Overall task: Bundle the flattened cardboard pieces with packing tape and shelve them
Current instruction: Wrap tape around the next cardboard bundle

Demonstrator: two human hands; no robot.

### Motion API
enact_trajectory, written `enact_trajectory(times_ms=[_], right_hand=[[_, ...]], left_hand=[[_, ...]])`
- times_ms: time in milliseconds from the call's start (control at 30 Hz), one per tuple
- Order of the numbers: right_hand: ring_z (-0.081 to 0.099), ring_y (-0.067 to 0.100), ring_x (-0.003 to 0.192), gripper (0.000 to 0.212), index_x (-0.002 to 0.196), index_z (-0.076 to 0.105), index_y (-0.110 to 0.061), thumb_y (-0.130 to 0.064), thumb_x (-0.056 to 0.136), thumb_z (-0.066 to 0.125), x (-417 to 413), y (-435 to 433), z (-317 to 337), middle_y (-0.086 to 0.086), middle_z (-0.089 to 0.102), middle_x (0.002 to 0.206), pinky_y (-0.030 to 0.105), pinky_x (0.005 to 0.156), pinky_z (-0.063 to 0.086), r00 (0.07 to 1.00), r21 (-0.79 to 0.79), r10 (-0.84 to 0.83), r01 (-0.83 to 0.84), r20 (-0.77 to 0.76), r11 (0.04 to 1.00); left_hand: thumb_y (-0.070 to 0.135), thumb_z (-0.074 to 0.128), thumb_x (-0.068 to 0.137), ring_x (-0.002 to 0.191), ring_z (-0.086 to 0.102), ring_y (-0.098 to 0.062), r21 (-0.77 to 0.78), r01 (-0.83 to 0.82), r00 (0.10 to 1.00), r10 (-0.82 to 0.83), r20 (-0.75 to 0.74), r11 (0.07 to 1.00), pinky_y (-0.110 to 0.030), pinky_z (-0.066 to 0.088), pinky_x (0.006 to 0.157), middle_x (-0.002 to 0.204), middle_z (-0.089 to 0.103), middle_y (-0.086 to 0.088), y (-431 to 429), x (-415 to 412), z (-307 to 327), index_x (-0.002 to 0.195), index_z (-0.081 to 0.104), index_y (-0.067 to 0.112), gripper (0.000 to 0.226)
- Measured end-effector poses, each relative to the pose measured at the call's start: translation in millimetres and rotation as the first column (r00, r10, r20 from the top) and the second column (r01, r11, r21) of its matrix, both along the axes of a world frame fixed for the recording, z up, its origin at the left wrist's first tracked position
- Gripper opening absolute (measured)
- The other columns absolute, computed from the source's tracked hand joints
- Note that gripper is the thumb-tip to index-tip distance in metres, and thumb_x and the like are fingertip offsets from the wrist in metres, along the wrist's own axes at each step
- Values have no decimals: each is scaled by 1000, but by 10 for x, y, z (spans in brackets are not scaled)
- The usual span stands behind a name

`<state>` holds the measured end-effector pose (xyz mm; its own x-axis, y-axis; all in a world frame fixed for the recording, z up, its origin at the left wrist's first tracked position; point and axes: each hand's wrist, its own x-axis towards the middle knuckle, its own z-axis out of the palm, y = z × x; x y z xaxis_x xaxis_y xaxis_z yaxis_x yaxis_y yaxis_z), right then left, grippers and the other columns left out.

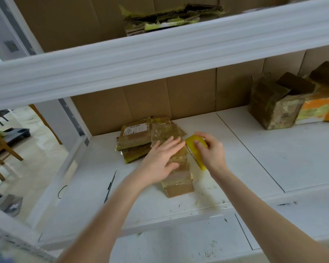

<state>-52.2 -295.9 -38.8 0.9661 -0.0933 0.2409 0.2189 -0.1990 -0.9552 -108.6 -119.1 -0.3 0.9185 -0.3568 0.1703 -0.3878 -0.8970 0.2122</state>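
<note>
Cardboard bundle on the shelf: our left grip, released, presses flat on it; our right grip clasps the tape roll just beside it.

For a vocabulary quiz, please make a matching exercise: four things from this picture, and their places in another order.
1 yellow roll of packing tape
2 taped flat brown cardboard bundle
3 open brown cardboard box
4 torn flat cardboard stack

a upper shelf
b under the left hand
c in the right hand
d lower shelf, right end

Pairs: 1-c, 2-b, 3-d, 4-a
</note>
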Motion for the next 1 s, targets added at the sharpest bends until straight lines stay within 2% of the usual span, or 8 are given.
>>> enact_trajectory(times_ms=[67, 167, 267, 400, 600, 733, 900, 1000], right_hand=[[61, 14, 95, 23, 113, 68, -24, -18, 92, 61, -29, 18, 14, -6, 67, 104, 31, 86, 50, 1000, 31, 20, -20, -5, 999], [61, 18, 99, 22, 112, 67, -26, -18, 92, 61, -65, 53, 9, -3, 67, 107, 35, 88, 51, 998, 42, 64, -63, -23, 997], [61, 18, 97, 17, 103, 65, -30, -17, 93, 60, -93, 39, 10, -6, 65, 101, 38, 89, 52, 998, 55, 56, -53, -43, 997], [59, 6, 76, 25, 86, 61, -43, -19, 91, 61, -114, -89, 62, -16, 62, 85, 35, 76, 53, 998, 86, 24, -19, -60, 996], [61, 12, 83, 16, 93, 64, -40, -25, 87, 64, -206, -330, 199, -15, 63, 86, 32, 73, 53, 1000, -9, 9, -9, -25, 1000], [62, 16, 86, 18, 92, 64, -40, -23, 86, 66, -304, -399, 227, -16, 62, 86, 34, 77, 53, 1000, -29, 10, -11, -14, 1000], [62, 18, 88, 18, 91, 64, -41, -24, 87, 65, -385, -404, 258, -14, 63, 86, 36, 79, 53, 1000, -51, 18, -18, -3, 999], [61, 20, 91, 15, 95, 65, -39, -26, 88, 64, -435, -402, 279, -7, 64, 90, 36, 81, 52, 1000, -119, 23, -24, -7, 993]], left_hand=[[45, 59, 87, 143, -2, -3, -96, -85, 994, 92, 65, 992, -49, 1, 117, 157, 11, 12, 108, -86, -73, 139, 18, 47, 66], [43, 59, 87, 146, 8, -15, -217, -197, 972, 220, 85, 956, -44, 15, 116, 157, 20, 6, 97, -167, -142, 134, 29, 51, 56], [35, 61, 89, 146, 12, -22, -133, -175, 972, 193, 137, 975, -40, 17, 115, 156, 23, 1, -24, -167, -166, 140, 36, 40, 57], [27, 59, 91, 147, 10, -20, -64, -136, 976, 144, 161, 989, -31, 11, 113, 157, 20, 1, 16, -168, -155, 144, 33, 34, 60], [25, 46, 98, 147, 2, -19, 79, -110, 973, 92, 211, 991, -25, 0, 114, 159, 11, -3, 25, -161, -184, 150, 16, 19, 61], [17, 45, 100, 147, 4, -21, 69, -133, 973, 116, 201, 989, -27, 1, 113, 159, 11, -4, 54, -126, -218, 151, 15, 21, 60], [14, 48, 99, 146, 17, -25, 27, -223, 940, 207, 271, 975, -36, 22, 117, 156, 25, -7, -38, -76, -259, 148, 30, 24, 53], [27, 45, 100, 146, 14, -20, 31, -264, 942, 251, 224, 964, -38, 16, 117, 157, 23, -2, -57, -58, -207, 149, 27, 30, 52]])
